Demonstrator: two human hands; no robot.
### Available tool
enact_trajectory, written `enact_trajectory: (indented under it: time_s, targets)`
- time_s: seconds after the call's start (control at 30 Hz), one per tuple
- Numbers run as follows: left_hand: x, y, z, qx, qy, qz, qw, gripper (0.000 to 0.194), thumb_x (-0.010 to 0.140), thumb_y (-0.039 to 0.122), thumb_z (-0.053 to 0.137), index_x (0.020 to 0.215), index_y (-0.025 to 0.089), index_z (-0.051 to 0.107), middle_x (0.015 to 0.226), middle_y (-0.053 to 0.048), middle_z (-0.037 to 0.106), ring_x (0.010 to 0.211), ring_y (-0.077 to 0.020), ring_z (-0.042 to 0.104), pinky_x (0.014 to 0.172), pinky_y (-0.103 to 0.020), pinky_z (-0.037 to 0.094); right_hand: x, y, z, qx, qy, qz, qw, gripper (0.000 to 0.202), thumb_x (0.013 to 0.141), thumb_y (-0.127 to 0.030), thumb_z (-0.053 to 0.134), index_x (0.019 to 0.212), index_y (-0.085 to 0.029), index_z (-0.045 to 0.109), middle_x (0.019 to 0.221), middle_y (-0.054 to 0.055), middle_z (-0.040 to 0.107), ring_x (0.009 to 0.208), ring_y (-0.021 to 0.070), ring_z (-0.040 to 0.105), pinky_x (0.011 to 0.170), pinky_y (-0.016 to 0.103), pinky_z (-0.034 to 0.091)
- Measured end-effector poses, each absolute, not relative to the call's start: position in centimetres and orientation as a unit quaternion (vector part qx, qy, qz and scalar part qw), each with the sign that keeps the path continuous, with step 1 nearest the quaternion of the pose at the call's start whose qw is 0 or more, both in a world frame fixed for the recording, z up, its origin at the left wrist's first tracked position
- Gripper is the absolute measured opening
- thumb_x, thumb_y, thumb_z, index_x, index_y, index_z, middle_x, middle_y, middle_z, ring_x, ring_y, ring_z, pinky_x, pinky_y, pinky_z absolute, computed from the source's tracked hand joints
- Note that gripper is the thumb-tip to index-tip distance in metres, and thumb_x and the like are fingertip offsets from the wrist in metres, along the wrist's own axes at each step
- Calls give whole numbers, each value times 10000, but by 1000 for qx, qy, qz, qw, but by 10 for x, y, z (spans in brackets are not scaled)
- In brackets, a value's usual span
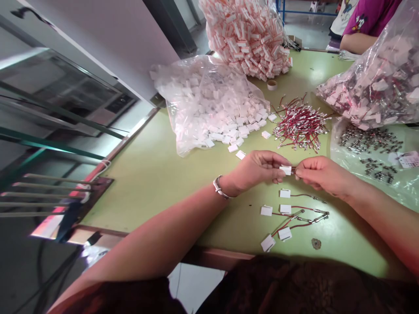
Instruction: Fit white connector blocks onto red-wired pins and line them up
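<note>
Head view, the hands as the clock's center: the green bench [147,174] spreads around them. At 10 o'clock a clear bag [190,104] spills white blocks [242,131] onto it; near 11, an orange-and-white bundle [245,43] stands by a tape roll [272,85]. Red wires [299,124] lie heaped toward 1, with a person's purple sleeve [366,17] farther out. A second bag [376,91] sits at 2, metal pieces [371,139] below it. Five wired blocks [285,209] lie toward 6, a metal disc [316,244] near 5. A rack [46,196] of rods sticks out at 9.

The left hand [262,168], wearing a wristband [221,187], reaches toward 2 o'clock, fingers pinching a block [286,170] just above the bench's middle-right area. The right hand [322,174] points toward 10, fingertips closed on a wire [293,169] at the block's 3-o'clock side.
</note>
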State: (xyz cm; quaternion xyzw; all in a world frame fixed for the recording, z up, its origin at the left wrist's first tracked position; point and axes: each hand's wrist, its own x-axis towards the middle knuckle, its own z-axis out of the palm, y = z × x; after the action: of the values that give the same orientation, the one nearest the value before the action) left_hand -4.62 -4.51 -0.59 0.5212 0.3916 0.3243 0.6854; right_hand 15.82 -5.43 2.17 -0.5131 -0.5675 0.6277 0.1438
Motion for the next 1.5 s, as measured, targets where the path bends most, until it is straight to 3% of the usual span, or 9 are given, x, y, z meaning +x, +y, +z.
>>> enact_trajectory:
  time_s: [0.27, 0.47, 0.67, 0.77, 1.0, 1.13, 1.2, 1.33, 1.5]
  targets:
    - [-40, -53, -9, 500, 415, 345, 677, 199, 621, 182, 789, 795, 124, 713, 559, -3, 666, 496, -78, 595, 501, -182, 490, 151, -68, 24, -528, -708, 440, 164, 233, 812, -331, 498, 625, -193, 517, 532, -53, 418, 500, 88, 342, 495, 242, 280]
    - [-36, -59, -9, 537, 434, 362, 626, 161, 601, 166, 793, 746, 135, 728, 602, -6, 669, 498, -69, 582, 510, -184, 492, 153, -67, 14, -511, -757, 378, 151, 230, 809, -302, 465, 602, -204, 483, 526, -38, 453, 514, 106, 377, 516, 250, 302]
    - [-45, -53, -5, 499, 379, 324, 708, 231, 612, 231, 802, 807, 138, 720, 581, -6, 672, 500, -92, 606, 483, -192, 484, 155, -64, 19, -488, -753, 413, 158, 241, 825, -367, 470, 652, -206, 512, 544, -46, 453, 514, 103, 384, 505, 241, 298]
    - [-45, -53, -7, 514, 391, 320, 693, 237, 610, 233, 805, 810, 136, 720, 574, -6, 667, 508, -93, 604, 499, -200, 487, 153, -63, 17, -487, -744, 428, 161, 233, 821, -354, 476, 648, -202, 512, 548, -46, 455, 517, 101, 385, 506, 237, 305]
    - [-42, -56, 1, 626, 425, 294, 584, 235, 691, 293, 727, 875, 147, 734, 623, -23, 663, 554, -105, 580, 531, -223, 474, 151, -68, 12, -491, -769, 378, 155, 221, 843, -293, 476, 649, -198, 527, 563, -34, 516, 534, 104, 427, 538, 244, 327]
    - [-76, -43, 25, 733, 533, 289, 309, 335, 675, 330, 739, 977, 187, 717, 777, -44, 666, 678, -145, 571, 639, -261, 455, 156, -69, 20, -439, -815, 373, 66, 212, 838, -293, 526, 664, -205, 610, 580, -23, 570, 520, 105, 441, 539, 260, 328]
    - [-99, -35, 30, 718, 616, 244, 213, 206, 735, 361, 679, 839, 185, 709, 654, -28, 615, 644, -163, 552, 644, -279, 433, 158, -66, 21, -415, -832, 366, 54, 218, 846, -322, 539, 686, -218, 646, 601, -13, 596, 532, 114, 466, 547, 273, 341]
    - [-125, -25, 22, 694, 676, 173, 175, 283, 800, 406, 577, 628, 183, 611, 552, -30, 555, 648, -203, 553, 656, -303, 413, 160, -47, 12, -476, -846, 206, 121, 199, 876, -306, 511, 797, -225, 675, 826, 47, 654, 680, 163, 555, 609, 311, 383]
    - [-113, -21, 8, 685, 689, 164, 169, 216, 683, 378, 694, 733, 178, 632, 681, -52, 601, 737, -242, 564, 692, -319, 414, 160, -30, -5, -489, -867, 86, 39, 136, 875, -257, 513, 854, -200, 635, 922, 77, 611, 762, 206, 571, 591, 323, 372]
